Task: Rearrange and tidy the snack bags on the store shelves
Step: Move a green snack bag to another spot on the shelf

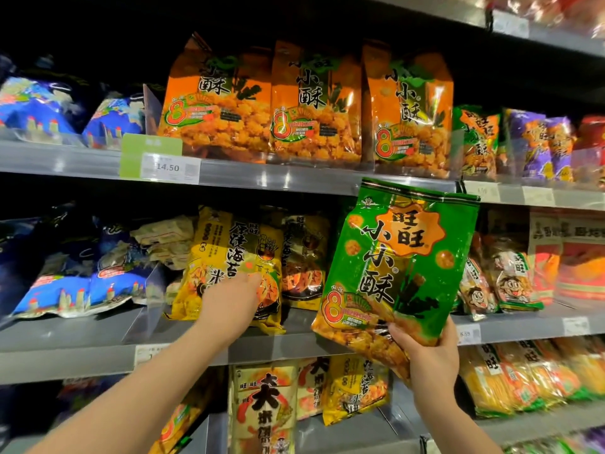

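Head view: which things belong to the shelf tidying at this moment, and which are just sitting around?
In the job: green snack bag, gripped by the right hand; yellow snack bag, touched by the left hand.
Just there: orange bags on the upper shelf; blue bags at left; purple bags at right; 14.50 price tag.

Upright green snack bag before the middle shelf, beside a leaning yellow bag.
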{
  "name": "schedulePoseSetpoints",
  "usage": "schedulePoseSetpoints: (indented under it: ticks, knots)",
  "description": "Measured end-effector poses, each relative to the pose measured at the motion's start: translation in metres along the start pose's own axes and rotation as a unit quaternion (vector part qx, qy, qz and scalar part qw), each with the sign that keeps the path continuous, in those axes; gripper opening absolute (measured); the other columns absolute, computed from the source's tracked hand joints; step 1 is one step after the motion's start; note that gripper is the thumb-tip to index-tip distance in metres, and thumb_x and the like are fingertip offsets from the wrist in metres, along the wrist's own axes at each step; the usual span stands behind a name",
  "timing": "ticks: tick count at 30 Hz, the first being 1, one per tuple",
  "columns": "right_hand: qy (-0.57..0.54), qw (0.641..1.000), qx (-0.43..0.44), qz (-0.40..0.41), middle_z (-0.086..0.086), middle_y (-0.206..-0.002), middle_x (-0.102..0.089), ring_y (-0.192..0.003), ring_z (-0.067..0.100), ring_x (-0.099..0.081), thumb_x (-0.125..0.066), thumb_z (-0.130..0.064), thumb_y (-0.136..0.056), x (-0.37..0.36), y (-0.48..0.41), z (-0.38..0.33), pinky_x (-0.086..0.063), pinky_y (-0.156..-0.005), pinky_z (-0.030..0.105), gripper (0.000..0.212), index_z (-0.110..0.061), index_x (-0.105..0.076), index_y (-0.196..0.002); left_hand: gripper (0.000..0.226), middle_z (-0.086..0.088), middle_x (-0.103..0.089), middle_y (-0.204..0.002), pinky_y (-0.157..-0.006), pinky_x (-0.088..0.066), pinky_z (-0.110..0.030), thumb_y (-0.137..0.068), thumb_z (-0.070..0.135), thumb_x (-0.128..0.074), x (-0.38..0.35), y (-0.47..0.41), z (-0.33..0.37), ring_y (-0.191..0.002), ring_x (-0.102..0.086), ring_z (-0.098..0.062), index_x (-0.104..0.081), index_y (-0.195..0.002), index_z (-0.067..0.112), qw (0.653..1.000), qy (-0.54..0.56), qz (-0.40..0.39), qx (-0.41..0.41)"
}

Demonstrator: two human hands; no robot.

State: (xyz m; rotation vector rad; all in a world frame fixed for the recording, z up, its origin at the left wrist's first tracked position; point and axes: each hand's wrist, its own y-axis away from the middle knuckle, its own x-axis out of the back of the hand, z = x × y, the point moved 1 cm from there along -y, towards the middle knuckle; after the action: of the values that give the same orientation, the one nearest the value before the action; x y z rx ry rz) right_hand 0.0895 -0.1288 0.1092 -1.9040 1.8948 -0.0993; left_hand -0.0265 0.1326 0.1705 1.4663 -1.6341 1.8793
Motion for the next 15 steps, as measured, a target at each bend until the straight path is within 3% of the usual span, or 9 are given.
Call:
schedulePoseSetpoints:
  ticks: [3,8,11,13,15]
  knots:
    - [-0.002,1.000,-0.004,-0.003,0.003,-0.122,-0.058,-0.111,0.025,-0.056,-0.083,-0.008,-0.065,0.000,-0.002,-0.001,-0.049,-0.094,0.050,0.083,-0.025,-0.044,-0.135,0.025,-0.004,-0.055,-0.107,-0.054,-0.043,-0.029,-0.095,0.031,-0.042,-0.008,-0.007,0.004,-0.084,-0.061,-0.023,-0.048,-0.115,0.018,0.999,0.037,0.012,0.028]
    - [-0.015,1.000,-0.010,-0.009,0.003,-0.117,-0.059,-0.100,0.021,-0.058,-0.081,-0.001,-0.066,0.004,-0.004,-0.004,-0.051,-0.087,0.039,0.083,-0.022,-0.043,-0.136,0.041,-0.025,-0.042,-0.117,-0.067,-0.051,-0.041,-0.093,0.030,-0.050,-0.006,-0.007,-0.046,-0.084,-0.060,-0.038,-0.037,-0.119,0.000,0.946,0.191,0.088,0.246]
    - [-0.011,1.000,-0.008,-0.010,0.004,-0.120,-0.057,-0.105,0.022,-0.056,-0.081,-0.004,-0.067,0.003,-0.003,-0.003,-0.050,-0.085,0.037,0.083,-0.021,-0.042,-0.138,0.048,-0.028,-0.047,-0.118,-0.072,-0.045,-0.043,-0.095,0.036,-0.046,-0.011,-0.011,-0.073,-0.095,-0.057,-0.043,-0.040,-0.119,-0.005,0.924,0.199,0.047,0.323]
    - [-0.002,1.000,-0.004,-0.008,0.003,-0.122,-0.056,-0.109,0.023,-0.054,-0.082,-0.007,-0.066,0.001,-0.001,-0.001,-0.049,-0.091,0.042,0.083,-0.021,-0.041,-0.138,0.051,-0.025,-0.058,-0.110,-0.075,-0.044,-0.042,-0.096,0.046,-0.037,-0.019,-0.012,-0.083,-0.099,-0.057,-0.040,-0.048,-0.113,-0.001,0.931,0.167,-0.023,0.324]
    - [0.005,1.000,-0.003,-0.003,0.001,-0.119,-0.056,-0.108,0.022,-0.053,-0.082,-0.009,-0.067,0.000,0.001,0.000,-0.048,-0.094,0.046,0.082,-0.022,-0.042,-0.137,0.045,-0.020,-0.064,-0.099,-0.070,-0.043,-0.038,-0.098,0.044,-0.032,-0.028,-0.007,-0.083,-0.094,-0.059,-0.036,-0.053,-0.105,0.005,0.947,0.157,-0.035,0.277]
